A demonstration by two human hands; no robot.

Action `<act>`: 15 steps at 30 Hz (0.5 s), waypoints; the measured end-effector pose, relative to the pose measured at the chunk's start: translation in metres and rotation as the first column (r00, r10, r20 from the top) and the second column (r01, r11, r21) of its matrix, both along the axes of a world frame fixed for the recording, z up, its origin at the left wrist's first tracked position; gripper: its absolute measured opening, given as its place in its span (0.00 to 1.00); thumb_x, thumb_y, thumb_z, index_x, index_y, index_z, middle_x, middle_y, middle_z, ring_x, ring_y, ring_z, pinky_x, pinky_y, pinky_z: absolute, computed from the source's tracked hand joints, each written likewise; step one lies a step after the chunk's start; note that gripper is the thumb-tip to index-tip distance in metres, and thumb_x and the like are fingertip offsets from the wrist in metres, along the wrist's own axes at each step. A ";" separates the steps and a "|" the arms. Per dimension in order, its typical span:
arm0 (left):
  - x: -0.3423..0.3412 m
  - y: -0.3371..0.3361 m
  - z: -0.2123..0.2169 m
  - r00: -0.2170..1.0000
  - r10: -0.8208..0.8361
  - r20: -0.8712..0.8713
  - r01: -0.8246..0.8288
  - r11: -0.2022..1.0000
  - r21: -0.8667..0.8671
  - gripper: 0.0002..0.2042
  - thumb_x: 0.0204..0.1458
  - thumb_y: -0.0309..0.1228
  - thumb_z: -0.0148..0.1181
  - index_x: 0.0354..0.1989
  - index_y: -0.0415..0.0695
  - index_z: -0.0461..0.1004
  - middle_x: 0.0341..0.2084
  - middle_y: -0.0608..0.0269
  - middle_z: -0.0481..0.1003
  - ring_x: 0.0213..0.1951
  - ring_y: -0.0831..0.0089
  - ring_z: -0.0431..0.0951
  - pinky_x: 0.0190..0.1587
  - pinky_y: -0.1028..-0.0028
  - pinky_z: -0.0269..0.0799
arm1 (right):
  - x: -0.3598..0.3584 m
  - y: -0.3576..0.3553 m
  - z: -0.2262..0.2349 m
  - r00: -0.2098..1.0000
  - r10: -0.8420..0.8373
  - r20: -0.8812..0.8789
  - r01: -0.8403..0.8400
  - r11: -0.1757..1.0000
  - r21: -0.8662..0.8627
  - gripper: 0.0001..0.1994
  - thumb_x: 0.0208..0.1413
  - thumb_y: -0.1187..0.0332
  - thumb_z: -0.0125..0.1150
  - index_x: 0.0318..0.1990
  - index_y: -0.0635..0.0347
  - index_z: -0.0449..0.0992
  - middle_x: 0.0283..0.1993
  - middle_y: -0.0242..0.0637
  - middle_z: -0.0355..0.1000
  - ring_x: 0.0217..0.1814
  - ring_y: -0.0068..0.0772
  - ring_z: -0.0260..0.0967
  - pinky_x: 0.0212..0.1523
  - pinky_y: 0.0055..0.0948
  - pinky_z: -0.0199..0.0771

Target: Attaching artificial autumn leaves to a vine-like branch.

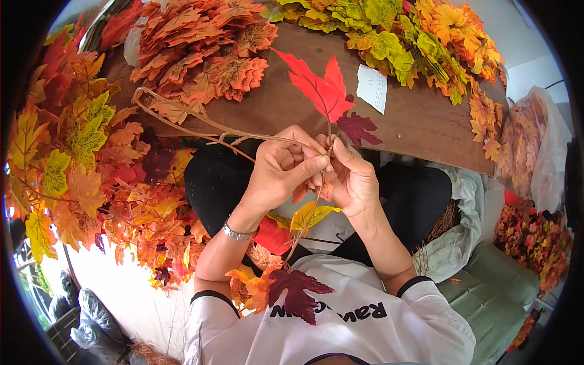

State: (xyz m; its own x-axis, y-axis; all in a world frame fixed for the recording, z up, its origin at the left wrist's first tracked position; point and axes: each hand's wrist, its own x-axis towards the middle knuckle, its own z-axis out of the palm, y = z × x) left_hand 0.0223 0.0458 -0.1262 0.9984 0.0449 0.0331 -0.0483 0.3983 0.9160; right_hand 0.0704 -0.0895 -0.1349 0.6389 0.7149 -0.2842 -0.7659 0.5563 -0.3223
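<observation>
Both hands meet just off the near edge of the brown table (420, 121). The left hand (281, 173) is curled around a thin brown branch (201, 125), thumb pressing it. The right hand (353, 179) pinches the stem of a red leaf (319, 88) standing upright above the fingers. A dark maroon leaf (359, 128) sits just beside it. Orange leaves (201, 55) heap up at the table's far left corner.

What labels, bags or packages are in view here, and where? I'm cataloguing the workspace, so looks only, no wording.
Paper slip: small white rectangle with handwriting, lying on the brown board beyond the hands.
Clear plastic bag: at the right edge, bulging, filled with orange leaves.
Dark plastic bag: lower left on the floor, crumpled and shiny.
</observation>
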 end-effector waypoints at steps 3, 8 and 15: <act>0.000 0.000 -0.001 1.000 0.001 -0.005 0.000 1.000 0.010 0.05 0.50 0.22 0.56 0.31 0.37 0.66 0.19 0.63 0.71 0.21 0.82 0.71 0.22 0.84 0.68 | 0.000 0.000 0.000 1.000 -0.002 0.012 0.002 1.000 0.010 0.13 0.53 0.63 0.56 0.38 0.66 0.69 0.25 0.38 0.68 0.25 0.38 0.67 0.28 0.30 0.68; 0.000 0.000 -0.001 1.000 0.002 -0.014 -0.002 1.000 0.005 0.05 0.50 0.22 0.57 0.30 0.37 0.66 0.19 0.62 0.72 0.20 0.83 0.71 0.22 0.84 0.68 | -0.001 0.000 0.000 1.000 -0.007 0.004 0.007 1.000 -0.005 0.13 0.53 0.63 0.57 0.38 0.66 0.69 0.25 0.37 0.67 0.25 0.37 0.67 0.28 0.30 0.68; -0.001 -0.001 -0.002 1.000 0.012 -0.018 -0.012 1.000 -0.015 0.05 0.50 0.23 0.57 0.30 0.37 0.66 0.19 0.64 0.70 0.21 0.83 0.70 0.23 0.84 0.68 | 0.000 -0.002 -0.005 0.997 0.031 0.070 -0.032 0.999 0.022 0.12 0.53 0.66 0.56 0.36 0.67 0.69 0.25 0.36 0.65 0.27 0.35 0.67 0.29 0.29 0.68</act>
